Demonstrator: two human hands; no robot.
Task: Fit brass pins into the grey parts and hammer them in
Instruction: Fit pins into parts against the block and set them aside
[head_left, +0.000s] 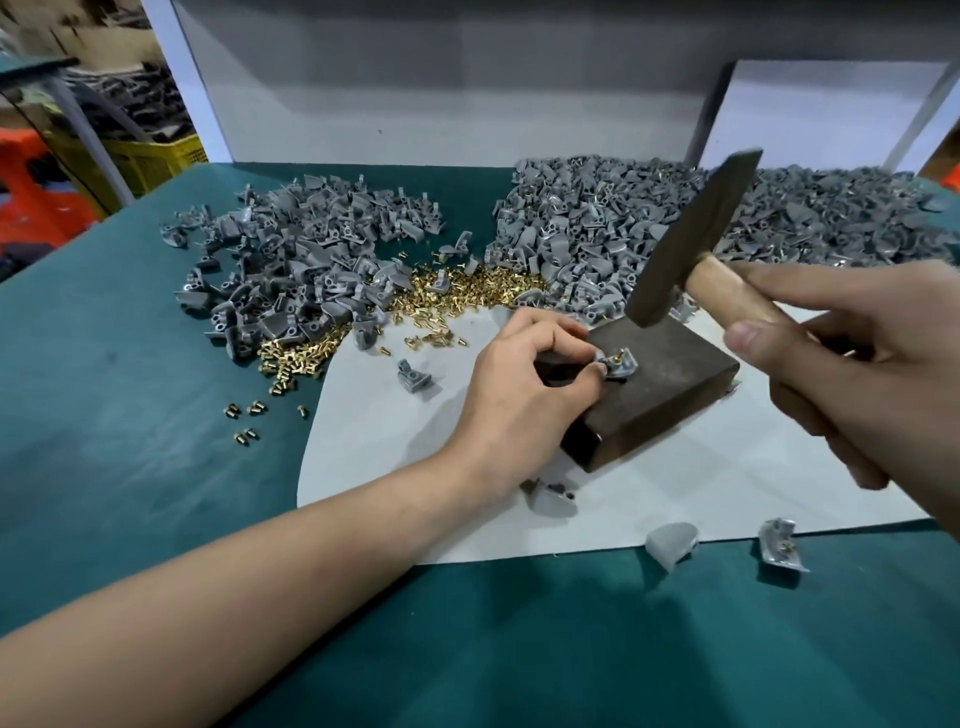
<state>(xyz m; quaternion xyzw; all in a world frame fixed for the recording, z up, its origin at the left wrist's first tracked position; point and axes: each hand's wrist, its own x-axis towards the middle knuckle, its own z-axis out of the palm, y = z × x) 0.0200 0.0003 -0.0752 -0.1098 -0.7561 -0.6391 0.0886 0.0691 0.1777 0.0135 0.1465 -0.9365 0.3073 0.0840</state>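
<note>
A small grey part (619, 365) lies on top of the dark metal block (670, 384), with a brass pin (617, 357) standing up in it. My left hand (524, 395) pinches the part's left end between thumb and fingers. My right hand (852, 364) grips the wooden handle of a hammer (691, 239), whose dark head hangs raised just above and behind the block. Loose brass pins (457, 299) are heaped between two piles of grey parts, one on the left (306, 260) and one on the right (675, 218).
The block sits on a white sheet (727, 483) over the green table cover (130, 364). Single grey parts lie on the sheet (414, 375) and near its front edge (670, 543), (779, 543). A white board (415, 78) closes the back. Stray pins (244, 415) dot the cover.
</note>
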